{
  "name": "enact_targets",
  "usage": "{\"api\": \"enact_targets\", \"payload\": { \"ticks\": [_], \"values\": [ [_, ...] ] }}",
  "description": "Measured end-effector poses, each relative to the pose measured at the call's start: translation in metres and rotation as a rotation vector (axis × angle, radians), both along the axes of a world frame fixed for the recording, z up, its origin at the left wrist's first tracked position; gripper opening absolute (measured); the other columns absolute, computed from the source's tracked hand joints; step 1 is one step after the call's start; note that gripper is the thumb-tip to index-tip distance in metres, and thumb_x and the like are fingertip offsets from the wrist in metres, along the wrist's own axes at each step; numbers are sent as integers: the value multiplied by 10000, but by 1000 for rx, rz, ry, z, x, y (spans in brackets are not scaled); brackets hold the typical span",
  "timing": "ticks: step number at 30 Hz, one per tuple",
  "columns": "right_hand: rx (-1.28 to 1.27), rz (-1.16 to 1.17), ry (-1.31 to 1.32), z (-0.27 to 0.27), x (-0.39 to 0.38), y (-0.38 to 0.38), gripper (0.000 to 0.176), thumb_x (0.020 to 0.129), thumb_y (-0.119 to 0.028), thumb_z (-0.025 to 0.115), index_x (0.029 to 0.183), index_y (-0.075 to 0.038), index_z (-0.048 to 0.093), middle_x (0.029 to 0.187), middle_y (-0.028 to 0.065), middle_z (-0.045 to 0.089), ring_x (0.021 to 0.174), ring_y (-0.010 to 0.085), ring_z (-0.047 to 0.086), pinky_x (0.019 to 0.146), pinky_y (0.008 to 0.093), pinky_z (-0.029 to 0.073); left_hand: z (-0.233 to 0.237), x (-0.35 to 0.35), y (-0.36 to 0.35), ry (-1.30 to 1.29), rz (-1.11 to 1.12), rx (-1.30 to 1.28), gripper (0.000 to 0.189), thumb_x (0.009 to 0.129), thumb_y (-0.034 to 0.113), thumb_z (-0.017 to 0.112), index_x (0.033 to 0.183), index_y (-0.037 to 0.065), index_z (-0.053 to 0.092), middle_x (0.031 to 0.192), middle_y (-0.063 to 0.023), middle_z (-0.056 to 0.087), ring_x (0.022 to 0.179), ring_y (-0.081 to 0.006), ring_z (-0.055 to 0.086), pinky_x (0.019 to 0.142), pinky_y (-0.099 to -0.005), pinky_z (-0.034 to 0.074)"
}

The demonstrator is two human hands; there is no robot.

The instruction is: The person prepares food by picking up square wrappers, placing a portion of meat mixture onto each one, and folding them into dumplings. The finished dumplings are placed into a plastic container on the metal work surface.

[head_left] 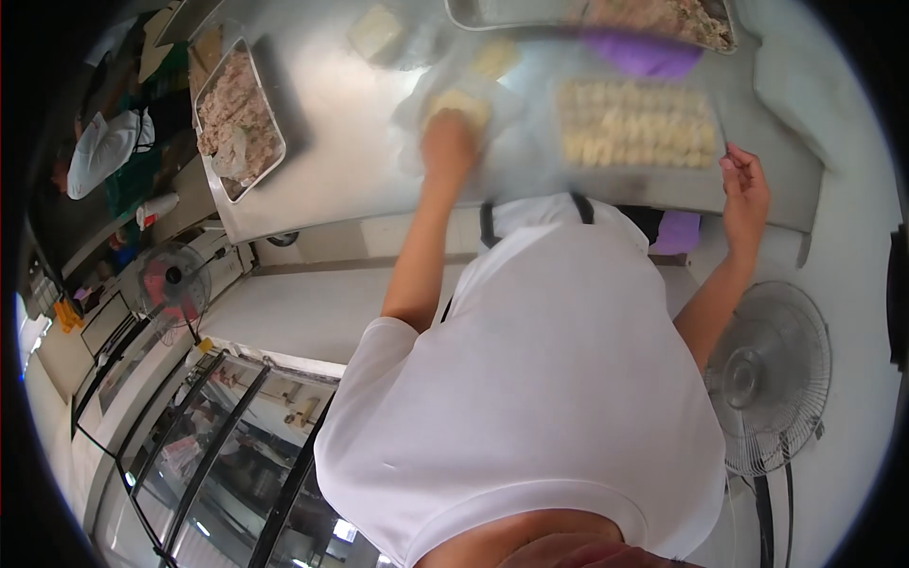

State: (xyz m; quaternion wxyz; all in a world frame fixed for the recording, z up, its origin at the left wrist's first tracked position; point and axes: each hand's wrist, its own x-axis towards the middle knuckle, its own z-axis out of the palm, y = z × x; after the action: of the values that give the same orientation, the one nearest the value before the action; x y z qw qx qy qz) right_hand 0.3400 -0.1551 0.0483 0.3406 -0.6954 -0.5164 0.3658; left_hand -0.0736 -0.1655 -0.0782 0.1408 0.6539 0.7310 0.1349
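Observation:
My left hand (449,144) reaches down onto pale yellow dough wrappers (471,106) that lie on a clear plastic sheet. Its fingers are curled onto the dough; their tips are blurred and partly hidden. At the right, my right hand (746,180) has its thumb and fingers pinched at the corner of a clear plastic tray (718,163). Rows of small pale dumplings (639,128) fill that tray. Just beyond my left hand sits a small pale piece of dough (495,59), and farther left a whitish wrapped block (377,35).
A metal tray of minced filling (237,118) stands at the left of the steel table (331,180). Another filling tray (663,17) is at the far edge, beside a purple cloth (644,55). Floor fans stand left (173,276) and right (767,374). Another person (109,151) is at far left.

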Motion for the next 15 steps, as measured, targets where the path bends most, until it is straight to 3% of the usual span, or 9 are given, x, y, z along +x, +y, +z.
{"api": "enact_targets", "payload": {
  "ticks": [2, 4, 6, 9, 11, 15],
  "values": [
    [-10, -8, 45, 4, -6, 2, 262, 945, -137, 600, 1162, 10, 600, 1012, 63, 639, 935, 100, 572, 878, 240, 435, 0, -6, 0, -61, 11, -5, 166, 783, 149, 715, 776, 0, 641, 812, -123, 647, 782, -311, 625, 706, -399, 496],
    [-29, -2, 46, 7, -13, 4, 256, 952, -134, 586, 1162, 11, 594, 1008, 58, 639, 929, 100, 570, 871, 240, 436, -1, -17, 1, -121, 20, -11, 173, 789, 145, 717, 774, -15, 651, 788, -127, 661, 742, -280, 640, 688, -371, 500],
    [-52, 6, 47, 5, -15, 5, 250, 958, -131, 572, 1162, 13, 587, 1003, 52, 638, 922, 100, 568, 864, 239, 437, -3, -31, 3, -414, 105, -50, 156, 816, 124, 707, 826, -30, 681, 752, -113, 680, 667, -180, 638, 656, -299, 492],
    [-82, 77, 58, -2, -22, 13, 232, 965, -107, 536, 1158, 17, 571, 984, 49, 641, 916, 111, 573, 853, 250, 441, -5, -49, 6, -552, 195, -143, 146, 838, 109, 694, 879, -31, 698, 729, -91, 683, 664, -113, 610, 649, -256, 479],
    [-73, 216, -62, 3, -38, 20, 219, 962, -74, 508, 1156, 12, 561, 958, 58, 641, 899, 131, 584, 834, 262, 449, -5, -53, 7, -572, 189, -146, 152, 844, 111, 690, 879, -37, 695, 742, -71, 680, 676, -106, 601, 656, -252, 474],
    [-9, 318, -33, -5, -77, 32, 229, 947, -90, 533, 1155, 2, 565, 939, 77, 646, 874, 145, 599, 821, 273, 461, -6, -53, 7, -739, 199, -138, 160, 871, 111, 665, 883, -46, 686, 768, -30, 661, 706, -84, 572, 681, -235, 455]
  ]
}}
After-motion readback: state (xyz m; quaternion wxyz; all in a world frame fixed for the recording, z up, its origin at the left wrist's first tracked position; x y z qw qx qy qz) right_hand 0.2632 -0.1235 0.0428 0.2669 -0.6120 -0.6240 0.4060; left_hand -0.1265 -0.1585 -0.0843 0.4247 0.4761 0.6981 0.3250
